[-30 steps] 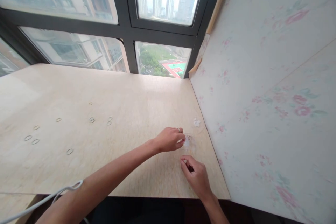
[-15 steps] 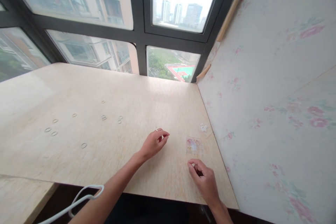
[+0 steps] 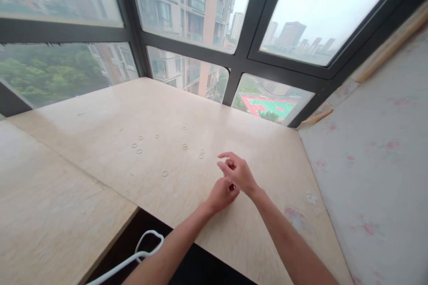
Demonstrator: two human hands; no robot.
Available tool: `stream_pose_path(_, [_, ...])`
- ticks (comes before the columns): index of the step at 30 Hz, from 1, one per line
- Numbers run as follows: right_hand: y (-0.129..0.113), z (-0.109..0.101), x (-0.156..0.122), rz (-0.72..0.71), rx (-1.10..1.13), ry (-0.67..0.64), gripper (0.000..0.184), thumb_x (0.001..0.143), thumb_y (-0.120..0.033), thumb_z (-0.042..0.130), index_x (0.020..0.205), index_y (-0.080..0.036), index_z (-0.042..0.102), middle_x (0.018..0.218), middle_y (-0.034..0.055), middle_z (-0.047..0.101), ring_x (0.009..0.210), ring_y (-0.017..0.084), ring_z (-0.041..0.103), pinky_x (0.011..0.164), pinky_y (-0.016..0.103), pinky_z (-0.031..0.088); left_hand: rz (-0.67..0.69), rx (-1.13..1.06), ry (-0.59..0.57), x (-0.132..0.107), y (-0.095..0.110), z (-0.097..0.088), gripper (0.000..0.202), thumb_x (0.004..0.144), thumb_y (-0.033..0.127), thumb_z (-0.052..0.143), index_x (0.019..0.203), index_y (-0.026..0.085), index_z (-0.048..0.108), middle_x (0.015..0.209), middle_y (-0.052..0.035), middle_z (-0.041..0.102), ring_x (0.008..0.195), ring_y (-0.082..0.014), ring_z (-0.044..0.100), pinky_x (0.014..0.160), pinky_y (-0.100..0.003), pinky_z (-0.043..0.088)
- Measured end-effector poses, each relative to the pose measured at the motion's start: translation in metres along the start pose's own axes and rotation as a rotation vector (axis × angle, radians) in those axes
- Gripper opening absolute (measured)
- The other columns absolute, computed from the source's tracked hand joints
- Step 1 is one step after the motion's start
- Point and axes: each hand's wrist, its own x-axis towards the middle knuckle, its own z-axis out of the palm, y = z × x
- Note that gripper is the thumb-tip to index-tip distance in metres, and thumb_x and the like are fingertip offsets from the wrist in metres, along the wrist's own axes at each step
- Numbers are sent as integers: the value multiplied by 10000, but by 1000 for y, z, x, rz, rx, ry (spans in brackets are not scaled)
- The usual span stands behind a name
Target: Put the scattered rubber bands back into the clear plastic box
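Observation:
My left hand (image 3: pixel 220 196) rests on the pale wooden table (image 3: pixel 100 213) with its fingers curled in, and what they hold is hidden. My right hand (image 3: pixel 238 171) crosses just above it, touching it, with two fingers stretched out to the left and slightly apart and nothing visible between them. Several small thin rings lie on the table: one ring (image 3: pixel 165 173) to the left of my hands, a pair (image 3: pixel 201 154) just beyond them, and more rings (image 3: pixel 137 148) farther left.
A small clear packet with pink print (image 3: pixel 294 214) and a tiny white object (image 3: pixel 310 197) lie near the floral wall panel (image 3: pixel 374 156) on the right. Windows run along the table's far edge. A white cable (image 3: pixel 140 254) hangs below the near edge.
The view has swung left. My right hand left the spot near the packet and came up over my left hand, which drew back from the packet toward the table's middle.

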Motion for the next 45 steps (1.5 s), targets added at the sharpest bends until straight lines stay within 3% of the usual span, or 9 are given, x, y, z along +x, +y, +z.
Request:
stream_pose_path(3, [1, 31, 78, -34, -411, -237, 272, 951, -314, 408, 1143, -180, 546, 547, -77, 522, 526, 101, 562, 569, 200, 432, -8, -2, 27, -1, 2, -3, 133, 754, 100, 500, 724, 146, 621, 664, -2, 572, 597, -112, 469, 576, -232, 361])
stream_pose_path(7, [7, 80, 158, -59, -594, -357, 278, 873, -265, 560, 1144, -205, 586, 773, 10, 669, 799, 168, 633, 711, 257, 457, -13, -30, 50, -2, 4, -6, 140, 710, 59, 480, 616, 152, 526, 612, 29, 478, 569, -88, 403, 544, -215, 304])
stream_pose_path(11, [16, 115, 210, -41, -768, -411, 316, 923, -321, 546, 1212, -192, 558, 1069, 85, 649, 980, 217, 609, 821, 368, 487, -27, -16, 44, -2, 3, -6, 157, 696, 67, 495, 567, 151, 465, 584, 36, 433, 570, -86, 375, 524, -214, 259])
stream_pose_path(15, [25, 128, 237, -56, -894, -511, 314, 934, -358, 562, 1188, -174, 568, 1176, 76, 594, 986, 204, 609, 845, 420, 512, -29, 53, 24, -2, 3, -5, 125, 715, 101, 515, 600, 150, 523, 626, 13, 519, 585, -98, 398, 526, -221, 260])
stream_pose_path(21, [34, 128, 253, -125, -984, -635, 268, 933, -334, 571, 1144, -170, 591, 1154, 72, 606, 972, 196, 615, 833, 404, 522, -24, 134, 8, -2, -1, 0, 101, 734, 148, 552, 676, 164, 634, 647, -24, 599, 577, -118, 462, 538, -237, 283])
stream_pose_path(30, [41, 121, 253, -180, -997, -643, 337, 934, -351, 564, 1224, -179, 547, 1182, 78, 592, 1003, 211, 606, 853, 424, 510, -43, 165, 6, 0, 0, 0, 117, 743, 148, 566, 713, 165, 678, 669, -30, 626, 602, -127, 504, 544, -238, 298])
stream_pose_path(37, [31, 120, 249, -201, -975, -715, 155, 856, -285, 631, 956, -176, 676, 1040, 85, 673, 991, 229, 619, 839, 375, 469, -13, 133, 8, 2, 0, 0, 156, 772, 125, 540, 779, 165, 690, 712, -30, 648, 652, -133, 550, 599, -232, 372])
stream_pose_path(41, [27, 106, 240, -205, -890, -736, 74, 706, -177, 683, 775, -199, 695, 895, 74, 711, 904, 234, 642, 732, 291, 444, -28, 95, 8, 2, 1, -2, 194, 778, 116, 530, 832, 169, 709, 766, -43, 676, 687, -145, 579, 641, -245, 418])
stream_pose_path(45, [29, 78, 214, -199, -719, -674, 128, 716, -184, 627, 837, -185, 668, 749, 19, 684, 719, 156, 619, 629, 228, 416, -49, 77, 18, 1, 2, -3, 198, 782, 126, 531, 845, 170, 714, 788, -47, 685, 683, -142, 584, 661, -250, 435])
